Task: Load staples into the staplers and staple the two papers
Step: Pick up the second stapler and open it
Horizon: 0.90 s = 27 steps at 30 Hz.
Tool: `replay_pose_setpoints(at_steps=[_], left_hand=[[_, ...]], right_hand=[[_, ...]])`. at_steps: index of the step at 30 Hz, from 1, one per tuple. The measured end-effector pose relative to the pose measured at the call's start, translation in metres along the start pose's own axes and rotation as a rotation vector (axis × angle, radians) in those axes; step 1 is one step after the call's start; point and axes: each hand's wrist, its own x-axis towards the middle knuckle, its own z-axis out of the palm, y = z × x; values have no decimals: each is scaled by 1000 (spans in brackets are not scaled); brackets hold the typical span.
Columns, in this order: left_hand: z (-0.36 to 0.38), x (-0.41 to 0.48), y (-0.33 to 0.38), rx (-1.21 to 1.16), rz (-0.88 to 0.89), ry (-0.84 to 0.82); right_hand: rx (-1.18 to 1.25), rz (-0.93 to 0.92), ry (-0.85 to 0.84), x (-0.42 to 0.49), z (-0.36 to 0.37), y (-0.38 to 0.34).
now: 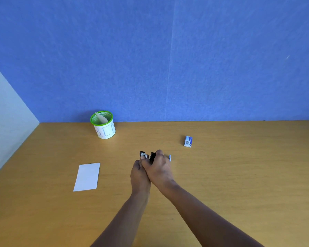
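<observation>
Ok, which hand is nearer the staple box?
Right. The right hand lies left of the staple box; the left hand sits further left. Both grip the stapler.

Left forearm [125, 216] and right forearm [203, 211] show bare — likewise the left hand [139, 175] and right hand [159, 169].

A green-rimmed, cylindrical mesh bin [103, 128] wrapped in white paper stands on the tan wooden table [239, 175]; just behind it rises a blue felt wall [168, 59].

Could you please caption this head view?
Black stapler gripped by left hand and right hand at the desk; paper left, box right.
</observation>
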Motion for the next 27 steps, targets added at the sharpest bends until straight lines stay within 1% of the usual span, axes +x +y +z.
replay_pose_setpoints(at_steps=[6,9,10,12,14,19,27], left_hand=[[1,-1,-2,41,-6,12],[-6,7,3,81,-35,135],[-10,10,5,106,-27,177],[-15,13,8,113,24,199],[-18,14,11,70,44,213],[-19,18,22,-26,-3,259],[-19,21,29,-250,-84,316]], right_hand=[[-1,-2,1,-4,-1,-3],[-3,-59,16,-11,0,-5],[15,-89,-2,-14,2,-6],[60,-115,-44,-19,5,-8],[86,-112,-52,-19,6,-13],[121,-141,-45,-22,9,-19],[200,-161,29,-18,12,-12]])
